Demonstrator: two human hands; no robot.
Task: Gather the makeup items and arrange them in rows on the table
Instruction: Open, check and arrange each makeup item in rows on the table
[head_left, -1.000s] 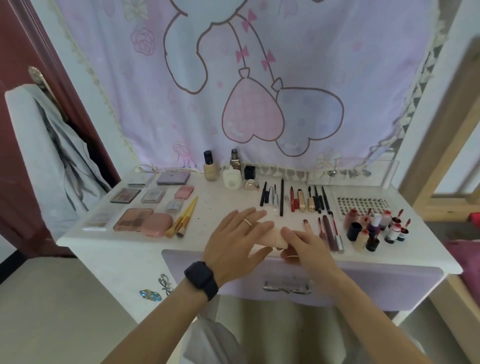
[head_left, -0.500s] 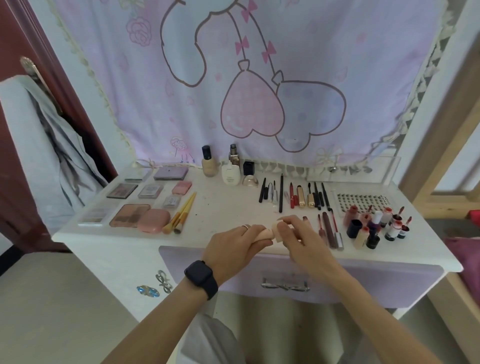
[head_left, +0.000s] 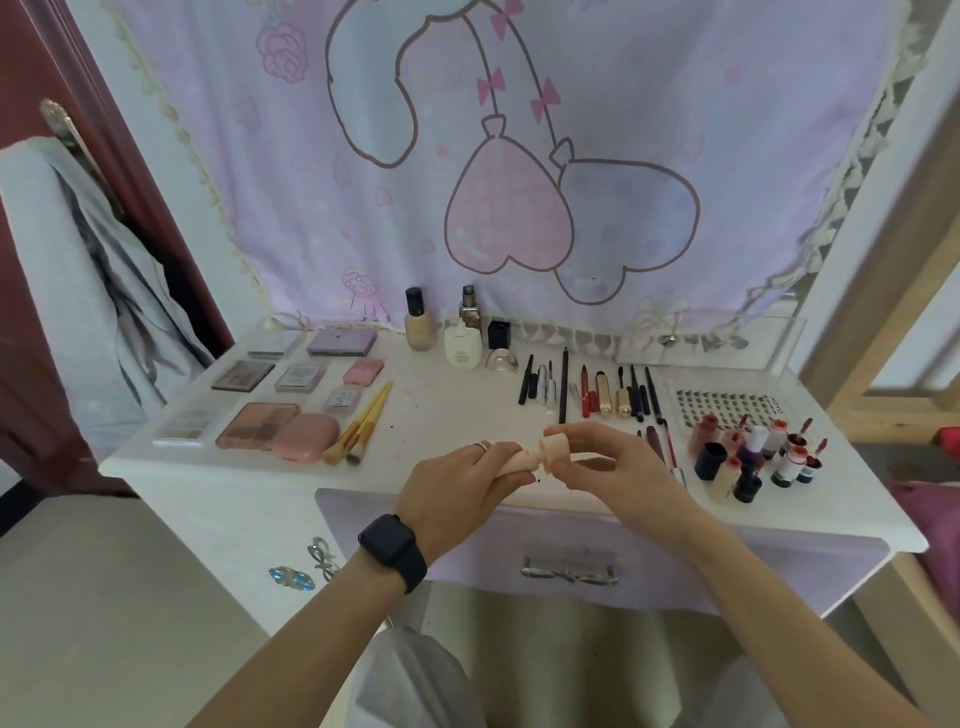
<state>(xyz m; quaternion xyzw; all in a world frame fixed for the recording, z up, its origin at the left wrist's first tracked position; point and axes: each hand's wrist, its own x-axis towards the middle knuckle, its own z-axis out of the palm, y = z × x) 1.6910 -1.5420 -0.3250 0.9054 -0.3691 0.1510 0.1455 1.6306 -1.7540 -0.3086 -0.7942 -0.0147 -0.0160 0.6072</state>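
Mostly hidden inside my left hand (head_left: 457, 493) is a tapered beige makeup sponge (head_left: 511, 465): my fingers curl round it and only its narrow end pokes out toward the right. My right hand (head_left: 613, 462) pinches a second, flat-ended beige makeup sponge (head_left: 554, 448) between thumb and fingertips, and my palm covers whatever lies behind it. The two sponges come tip to tip above the front of the white table (head_left: 441, 410); whether they touch I cannot tell. My right hand cuts off the near ends of the dark red lip pencils (head_left: 655, 440) lying behind it, and the cluster of small nail polish bottles (head_left: 753, 457) further right is too crowded to count. Open tabletop lies beyond my hands, between the yellow-handled brushes (head_left: 363, 426) on the left and the row of black and gold pencils and tubes (head_left: 587, 389) on the right. The table's front edge runs just below my knuckles, with the lilac drawer (head_left: 519, 551) under it.
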